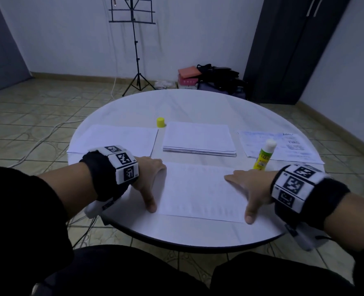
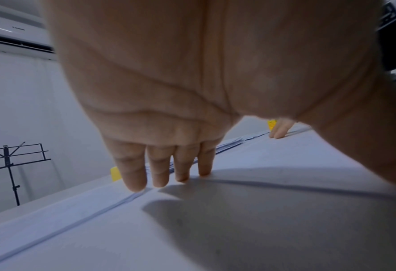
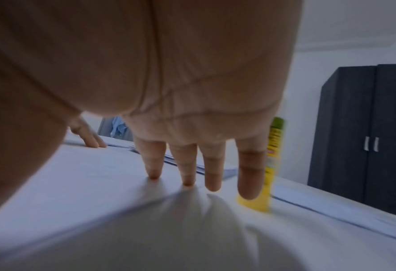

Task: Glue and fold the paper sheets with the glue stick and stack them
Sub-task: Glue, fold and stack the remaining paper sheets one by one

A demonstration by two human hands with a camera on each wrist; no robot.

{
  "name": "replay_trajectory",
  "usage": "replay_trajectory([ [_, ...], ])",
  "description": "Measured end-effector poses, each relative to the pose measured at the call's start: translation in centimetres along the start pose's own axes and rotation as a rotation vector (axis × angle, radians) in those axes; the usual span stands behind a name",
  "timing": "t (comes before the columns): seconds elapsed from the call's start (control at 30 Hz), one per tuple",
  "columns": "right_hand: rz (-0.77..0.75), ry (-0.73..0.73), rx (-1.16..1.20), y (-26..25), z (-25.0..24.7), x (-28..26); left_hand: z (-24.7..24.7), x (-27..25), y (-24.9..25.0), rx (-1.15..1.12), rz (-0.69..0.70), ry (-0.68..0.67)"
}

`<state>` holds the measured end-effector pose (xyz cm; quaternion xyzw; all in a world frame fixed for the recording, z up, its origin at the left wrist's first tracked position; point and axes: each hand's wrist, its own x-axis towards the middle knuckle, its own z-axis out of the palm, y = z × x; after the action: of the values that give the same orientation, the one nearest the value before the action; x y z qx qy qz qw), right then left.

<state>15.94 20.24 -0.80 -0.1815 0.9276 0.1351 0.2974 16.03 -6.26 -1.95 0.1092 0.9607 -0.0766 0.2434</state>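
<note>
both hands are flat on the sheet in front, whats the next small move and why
Probably lift the right hand to the glue stick just beyond it: it stands uncapped, its yellow cap set aside, while the left hand pins the sheet flat, unfolded.

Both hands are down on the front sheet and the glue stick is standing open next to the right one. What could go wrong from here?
1. The uncapped glue stick stands upright right beside the right hand; a sideways move could tip it onto the printed sheets.
2. Its yellow cap sits far off behind the paper stack, so the glue may dry.
3. The left hand holds only the front sheet's edge; it might skew when folded.
</note>
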Motion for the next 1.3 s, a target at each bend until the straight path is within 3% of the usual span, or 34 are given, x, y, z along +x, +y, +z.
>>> replay_trajectory([
  [0.13, -0.004, 0.043, 0.118, 1.2, 0.9, -0.2, -0.2, -0.1, 0.5, -0.006, -0.044, -0.019],
  [0.4, 0.0, 0.039, 0.028, 0.4, -0.1, 0.4, -0.8, -0.3, 1.2, -0.098, -0.099, -0.052],
  [0.57, 0.04, 0.013, 0.068, 0.3, 0.2, 0.2, -1.1, -0.3, 1.1, -0.393, -0.065, 0.003],
  [0.67, 0.057, 0.036, 0.124, 0.2, 0.9, -0.1, -0.9, -0.8, 0.7, -0.719, -0.019, 0.054],
  [0.77, 0.051, 0.045, 0.18, 0.2, 1.4, -1.0, 0.1, -1.8, 0.7, -1.033, -0.059, 0.12],
  [0.87, 0.036, 0.057, 0.255, 0.2, 1.5, -1.7, 1.3, -2.1, 0.5, -1.009, -0.047, 0.16],
  [1.03, 0.086, 0.17, 0.554, 0.7, 1.1, -1.5, 1.2, -2.7, -0.3, -0.918, -0.006, 0.33],
  [1.17, 0.102, 0.275, 1.039, 0.4, 0.4, -0.6, 0.2, -2.7, -1.4, -0.978, 0.018, 0.492],
  [1.3, 0.153, 0.408, 1.103, -0.3, -1.2, 0.8, -1.1, -1.4, -1.8, -1.054, -0.024, 0.573],
])
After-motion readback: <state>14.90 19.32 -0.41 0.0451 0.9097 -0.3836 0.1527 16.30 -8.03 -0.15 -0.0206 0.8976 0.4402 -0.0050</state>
